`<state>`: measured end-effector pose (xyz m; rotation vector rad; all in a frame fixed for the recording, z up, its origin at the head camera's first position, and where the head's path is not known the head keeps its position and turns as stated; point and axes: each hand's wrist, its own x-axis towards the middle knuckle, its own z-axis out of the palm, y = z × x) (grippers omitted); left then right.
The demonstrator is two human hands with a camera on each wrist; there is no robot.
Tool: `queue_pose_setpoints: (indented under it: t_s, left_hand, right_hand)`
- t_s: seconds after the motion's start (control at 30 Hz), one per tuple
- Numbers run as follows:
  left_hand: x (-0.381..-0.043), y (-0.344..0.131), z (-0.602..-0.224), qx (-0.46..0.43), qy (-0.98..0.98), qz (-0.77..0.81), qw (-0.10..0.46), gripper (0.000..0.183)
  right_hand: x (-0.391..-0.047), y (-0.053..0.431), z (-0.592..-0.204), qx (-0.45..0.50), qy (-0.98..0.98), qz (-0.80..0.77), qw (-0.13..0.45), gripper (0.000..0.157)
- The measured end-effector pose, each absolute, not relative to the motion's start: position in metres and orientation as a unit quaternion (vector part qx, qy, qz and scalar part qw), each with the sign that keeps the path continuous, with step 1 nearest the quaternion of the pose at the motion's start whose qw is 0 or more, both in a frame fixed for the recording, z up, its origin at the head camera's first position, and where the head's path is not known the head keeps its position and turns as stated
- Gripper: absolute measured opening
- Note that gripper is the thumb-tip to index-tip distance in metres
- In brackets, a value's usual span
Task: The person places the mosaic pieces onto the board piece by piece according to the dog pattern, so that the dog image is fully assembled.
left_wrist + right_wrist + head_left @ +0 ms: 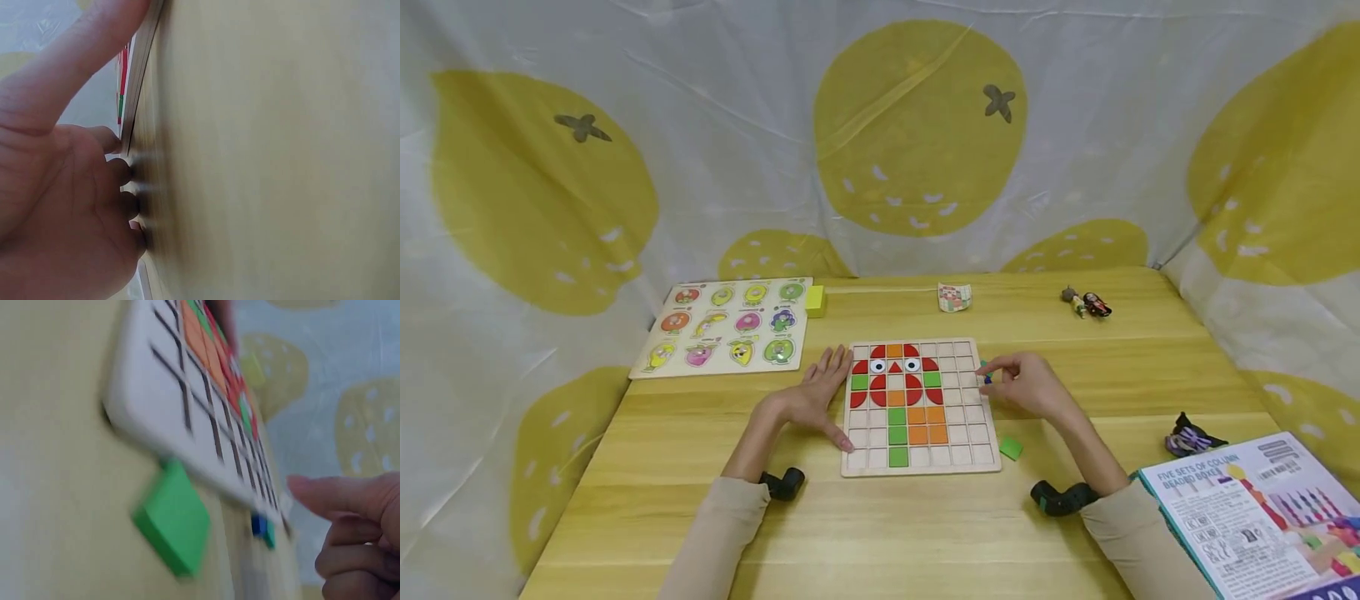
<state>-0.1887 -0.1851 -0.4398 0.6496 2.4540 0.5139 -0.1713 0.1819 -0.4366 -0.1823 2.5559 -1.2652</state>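
Observation:
A wooden grid board [961,454] lies on the table, partly filled with red, orange and green tiles and two eye pieces that form a figure. My left hand [811,396] rests along its left side with fingers spread, thumb [69,69] at the board's edge. Past the board's right edge hovers my right hand [1030,385], thumb and index finger apart over small blue and green pieces [259,525] on the table. Nothing shows in its grasp; the right wrist view is blurred. A loose green square tile [1011,448] lies near the board's lower right.
A fruit puzzle board [730,321] sits back left beside a yellow block [815,302]. Farther back are a small patterned card [954,297] and two small figures [1078,302]. At right lie a dark purple bundle [1191,437] and a printed box [1247,533].

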Motion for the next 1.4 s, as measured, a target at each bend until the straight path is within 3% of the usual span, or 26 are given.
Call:
queue_pose_setpoints:
  t_s: [0.33, 0.7, 1.4]
  left_hand:
    - [-0.189, -0.187, -0.441, 0.247, 0.909, 0.197, 0.271, 0.147]
    - [-0.189, -0.185, -0.441, 0.244, 0.909, 0.194, 0.275, 0.147]
    - [-0.191, -0.186, -0.443, 0.242, 0.911, 0.190, 0.274, 0.148]
  right_hand:
    - [-0.197, 0.204, -0.449, -0.015, 0.879, -0.448, 0.164, 0.042]
    - [-0.200, 0.204, -0.456, -0.014, 0.892, -0.428, 0.142, 0.020]
    - [-0.189, 0.229, -0.446, -0.020, 0.898, -0.406, 0.170, 0.030]
